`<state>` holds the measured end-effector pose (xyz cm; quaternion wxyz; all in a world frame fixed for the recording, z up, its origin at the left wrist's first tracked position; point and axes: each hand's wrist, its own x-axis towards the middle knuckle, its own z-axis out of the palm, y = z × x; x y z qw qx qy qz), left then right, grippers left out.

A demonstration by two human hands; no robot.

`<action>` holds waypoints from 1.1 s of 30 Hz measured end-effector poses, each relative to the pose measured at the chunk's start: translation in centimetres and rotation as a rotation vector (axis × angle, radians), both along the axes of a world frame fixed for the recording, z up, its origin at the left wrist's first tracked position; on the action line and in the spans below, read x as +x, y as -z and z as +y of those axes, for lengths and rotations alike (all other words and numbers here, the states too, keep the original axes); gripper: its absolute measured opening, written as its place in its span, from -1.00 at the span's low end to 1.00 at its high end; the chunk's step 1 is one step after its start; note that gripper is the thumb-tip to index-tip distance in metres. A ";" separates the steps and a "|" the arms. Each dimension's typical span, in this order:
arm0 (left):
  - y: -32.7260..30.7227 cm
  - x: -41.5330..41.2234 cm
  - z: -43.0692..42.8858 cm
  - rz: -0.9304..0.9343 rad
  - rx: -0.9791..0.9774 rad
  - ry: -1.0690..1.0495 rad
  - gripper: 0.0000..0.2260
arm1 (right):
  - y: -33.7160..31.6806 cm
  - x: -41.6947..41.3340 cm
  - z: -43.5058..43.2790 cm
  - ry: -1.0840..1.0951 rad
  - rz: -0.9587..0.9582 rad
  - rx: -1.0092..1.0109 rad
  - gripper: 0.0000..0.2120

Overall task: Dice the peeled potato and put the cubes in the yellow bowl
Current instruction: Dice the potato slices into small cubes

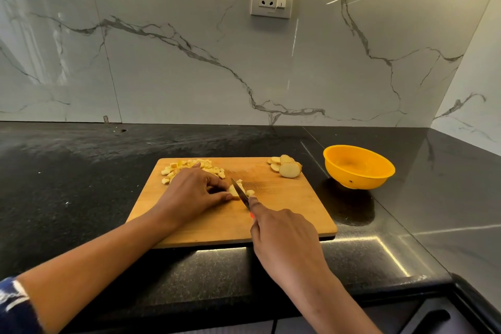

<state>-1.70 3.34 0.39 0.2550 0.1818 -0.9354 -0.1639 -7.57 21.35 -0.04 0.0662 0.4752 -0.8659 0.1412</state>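
- The dicing is partway done: a heap of small pale potato cubes lies at the far left of the rectangular wooden cutting board. The board sits on the black speckled stone bench.
- The left grip is clenched on a pale, part-cut potato piece near the middle of the board, with the fingertips pinching it down.
- The right grip is wrapped around the red handle of a small steel-bladed kitchen knife, with the index finger stretched along its back. The blade lies across that piece, and one or two loose cubes sit just beside it on the right.
- Left to cut: a small stack of round pale potato slices waits uncut at the far right corner of the board.
- The round yellow plastic bowl stands on the bench just right of the board, not touching it. No cubes show inside it, so the transfer has not begun.
- As I judge it, roughly half the cutting is done and all of the moving remains.
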 end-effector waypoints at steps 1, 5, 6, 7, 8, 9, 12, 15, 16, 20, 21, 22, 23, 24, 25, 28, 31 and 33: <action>0.0 0.0 -0.1 -0.002 -0.001 0.007 -0.71 | 0.0 0.1 -0.1 -0.002 0.003 0.006 -0.53; 0.2 -0.2 -0.2 0.005 -0.023 0.019 -0.72 | 0.0 0.3 -0.5 0.006 0.012 0.031 -0.53; 0.2 -0.2 -0.3 0.011 -0.027 0.017 -0.73 | 0.1 0.3 -0.6 0.011 0.018 0.040 -0.53; 0.3 -0.3 -0.4 0.014 -0.030 0.019 -0.73 | 0.0 0.3 -0.8 0.015 0.024 0.053 -0.53; 0.3 -0.3 -0.4 0.007 -0.034 0.027 -0.74 | 0.0 0.4 -1.1 0.015 0.032 0.068 -0.53; 0.3 -0.4 -0.5 -0.006 -0.038 0.038 -0.74 | 0.0 0.4 -1.4 0.013 0.041 0.083 -0.53; 0.5 -0.6 -0.9 -0.037 -0.042 0.057 -0.76 | -0.3 0.1 -2.5 -0.012 0.060 0.137 -0.54; 0.6 -0.7 -0.9 -0.045 -0.057 0.053 -0.77 | -0.6 0.0 -2.7 -0.018 0.061 0.169 -0.55; 0.7 -0.7 -0.8 -0.050 -0.063 0.049 -0.78 | -0.7 0.1 -2.4 -0.019 0.061 0.182 -0.54; 0.5 -0.5 -0.6 -0.051 -0.067 0.018 -0.76 | -0.6 1.4 0.3 -0.047 0.048 0.213 -0.49; 0.5 -0.5 -0.6 -0.052 -0.077 0.004 -0.76 | -0.7 1.5 1.1 -0.052 0.044 0.199 -0.49; 0.4 -0.4 -0.6 -0.049 -0.087 -0.007 -0.76 | -0.9 1.4 1.7 -0.055 0.035 0.170 -0.50; 0.3 -0.3 -0.6 -0.042 -0.090 -0.014 -0.77 | -1.2 1.2 2.3 -0.057 0.023 0.138 -0.52; 0.3 -0.3 -0.7 -0.032 -0.091 -0.020 -0.78 | -1.6 1.0 2.8 -0.060 0.015 0.111 -0.54; 0.4 -0.2 -0.9 -0.029 -0.093 -0.028 -0.79 | -2.1 0.8 3.2 -0.064 0.013 0.086 -0.55; 0.8 -0.1 -1.4 -0.017 -0.119 -0.031 -0.82 | -3.4 -0.4 3.6 -0.030 0.006 -0.011 -0.57; 0.9 0.0 -1.6 0.020 -0.105 -0.001 -0.87 | -3.7 -3.0 2.3 0.079 0.020 -0.119 -0.59; 0.9 0.0 -1.6 0.031 -0.087 0.015 -0.88 | -3.1 -5.2 0.5 0.142 0.039 -0.186 -0.60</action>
